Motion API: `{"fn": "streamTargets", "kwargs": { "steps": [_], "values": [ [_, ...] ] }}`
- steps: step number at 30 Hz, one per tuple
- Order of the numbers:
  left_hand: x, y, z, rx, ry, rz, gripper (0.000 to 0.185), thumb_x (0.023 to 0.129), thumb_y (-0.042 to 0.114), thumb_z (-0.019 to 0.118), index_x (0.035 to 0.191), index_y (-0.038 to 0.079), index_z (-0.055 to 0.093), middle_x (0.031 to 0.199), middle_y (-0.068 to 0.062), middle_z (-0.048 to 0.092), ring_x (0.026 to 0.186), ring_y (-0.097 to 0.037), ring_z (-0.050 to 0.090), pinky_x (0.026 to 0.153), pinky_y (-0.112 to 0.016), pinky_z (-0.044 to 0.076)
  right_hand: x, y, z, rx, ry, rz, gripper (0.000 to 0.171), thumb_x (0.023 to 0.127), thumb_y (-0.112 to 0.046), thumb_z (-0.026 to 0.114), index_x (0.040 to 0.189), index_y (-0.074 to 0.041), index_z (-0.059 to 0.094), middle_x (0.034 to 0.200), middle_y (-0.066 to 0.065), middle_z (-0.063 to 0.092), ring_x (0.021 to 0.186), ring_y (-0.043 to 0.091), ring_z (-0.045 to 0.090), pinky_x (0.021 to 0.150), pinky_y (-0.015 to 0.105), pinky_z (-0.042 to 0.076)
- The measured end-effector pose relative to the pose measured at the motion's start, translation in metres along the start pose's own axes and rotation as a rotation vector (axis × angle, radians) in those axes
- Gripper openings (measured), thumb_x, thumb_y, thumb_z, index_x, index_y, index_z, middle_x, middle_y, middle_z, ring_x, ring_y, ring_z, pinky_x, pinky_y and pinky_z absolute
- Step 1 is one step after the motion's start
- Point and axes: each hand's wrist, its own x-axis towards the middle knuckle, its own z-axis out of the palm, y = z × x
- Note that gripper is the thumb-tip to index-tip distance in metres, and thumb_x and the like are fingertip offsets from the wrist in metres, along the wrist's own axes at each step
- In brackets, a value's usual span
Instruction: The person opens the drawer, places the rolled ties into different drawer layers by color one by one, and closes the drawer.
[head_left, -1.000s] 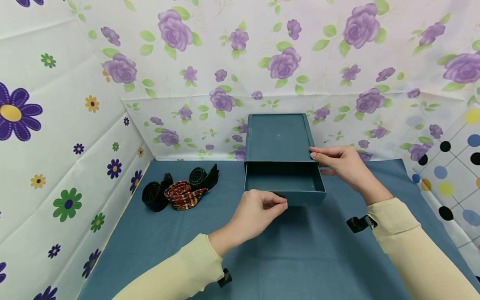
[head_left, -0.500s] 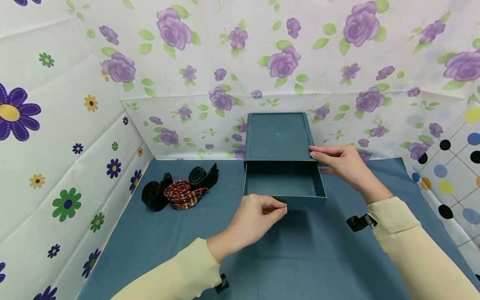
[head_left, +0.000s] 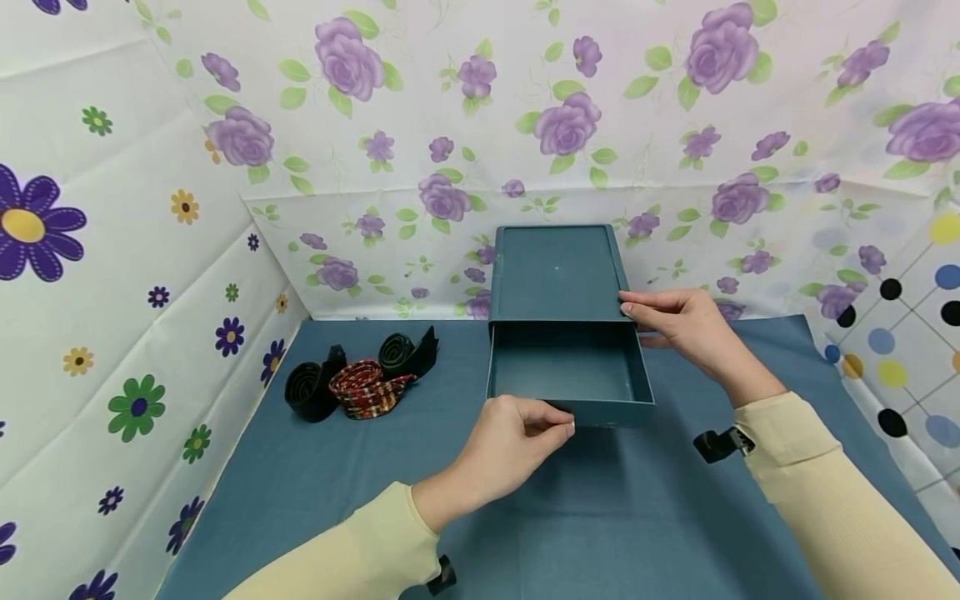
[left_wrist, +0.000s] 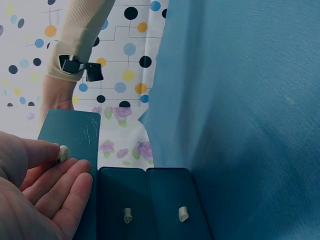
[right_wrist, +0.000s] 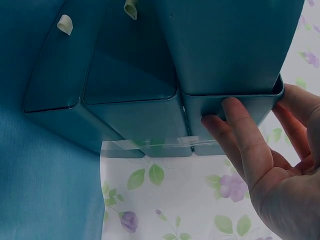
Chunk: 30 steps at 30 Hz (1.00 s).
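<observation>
Head view, nearest first: the left hand (head_left: 517,437) has its fingers pinched together on the little pull tab (left_wrist: 62,153) at the front of the top drawer (head_left: 566,375), which sits slid partway out toward the person. Just behind, the right hand (head_left: 686,325) clamps the teal organizer box (head_left: 557,271) at its right front corner, probably to keep it steady. Off left on the blue surface (head_left: 360,492), well apart, lie rolled-up ties (head_left: 360,383).

The right hand (right_wrist: 260,150) grips the teal drawer cabinet (right_wrist: 150,95).
</observation>
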Motion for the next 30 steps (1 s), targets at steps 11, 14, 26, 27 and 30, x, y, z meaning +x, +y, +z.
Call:
{"fn": "streamTargets", "kwargs": {
  "steps": [11,14,26,27,30],
  "values": [
    [-0.001,0.004,-0.002,-0.021,-0.035,-0.028,0.016,0.087,0.031,0.066,0.1,0.024,0.073,0.093,0.016,0.07,0.076,0.003,0.065,0.063,-0.019,0.054,0.0,0.0,0.0,-0.005,-0.002,-0.005,0.048,0.085,-0.047,0.063,0.125,-0.02,0.062,0.139,-0.004,0.051,0.122,0.018,0.052,0.085,0.036,0.054],
    [-0.002,0.009,-0.005,0.012,-0.043,-0.029,0.017,0.088,0.033,0.065,0.101,0.025,0.073,0.091,0.017,0.07,0.074,0.003,0.065,0.063,-0.019,0.054,0.0,0.0,-0.001,-0.001,-0.001,-0.001,0.048,0.085,-0.047,0.063,0.125,-0.02,0.062,0.139,-0.003,0.051,0.122,0.018,0.052,0.085,0.036,0.055],
    [0.006,0.042,-0.05,0.156,0.102,0.159,0.015,0.088,0.038,0.064,0.098,0.029,0.072,0.084,0.018,0.068,0.068,0.002,0.063,0.058,-0.021,0.053,0.0,0.0,-0.001,-0.003,-0.008,0.007,0.048,0.084,-0.047,0.064,0.125,-0.021,0.062,0.139,-0.003,0.051,0.121,0.017,0.053,0.084,0.036,0.055],
    [0.008,0.044,-0.057,0.144,0.135,0.171,0.014,0.088,0.037,0.065,0.097,0.03,0.071,0.084,0.017,0.069,0.068,0.001,0.063,0.058,-0.022,0.053,0.0,0.0,-0.001,-0.003,-0.009,0.006,0.048,0.085,-0.047,0.064,0.125,-0.021,0.062,0.139,-0.003,0.051,0.121,0.017,0.052,0.085,0.036,0.055],
    [0.02,0.044,-0.077,0.091,0.252,0.192,0.013,0.086,0.037,0.067,0.096,0.031,0.072,0.083,0.014,0.07,0.067,-0.003,0.064,0.058,-0.025,0.053,0.0,0.001,-0.001,-0.004,-0.01,0.005,0.048,0.085,-0.047,0.063,0.125,-0.021,0.062,0.139,-0.003,0.051,0.12,0.016,0.053,0.085,0.035,0.054]
  ]
}}
